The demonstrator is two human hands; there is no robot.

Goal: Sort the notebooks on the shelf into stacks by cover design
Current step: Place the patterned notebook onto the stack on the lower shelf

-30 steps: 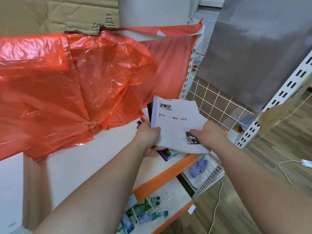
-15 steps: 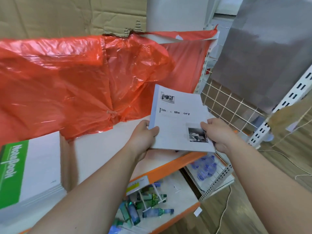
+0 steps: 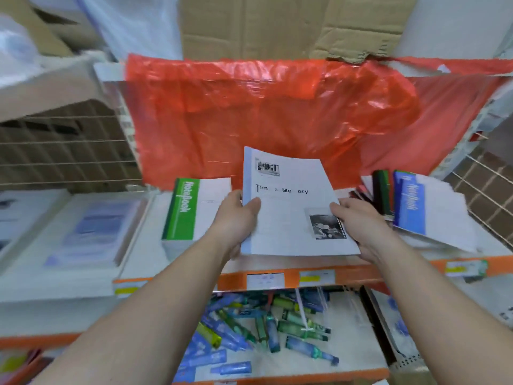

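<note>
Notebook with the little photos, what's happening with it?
A person holds the white notebook over the shelf, left hand gripping its left edge, right hand its right edge. A green-banded stack sits to its left; a blue-banded notebook tops a loose pile on the right. It isn't on any stack yet.

Bright, even indoor light casts only soft shadows and a faint sheen on the red plastic (image 3: 263,107), while motion blur smears the left shelf (image 3: 55,284) and wide-lens distortion bends the edges; the notebook (image 3: 291,218) at centre is sharpest.
</note>
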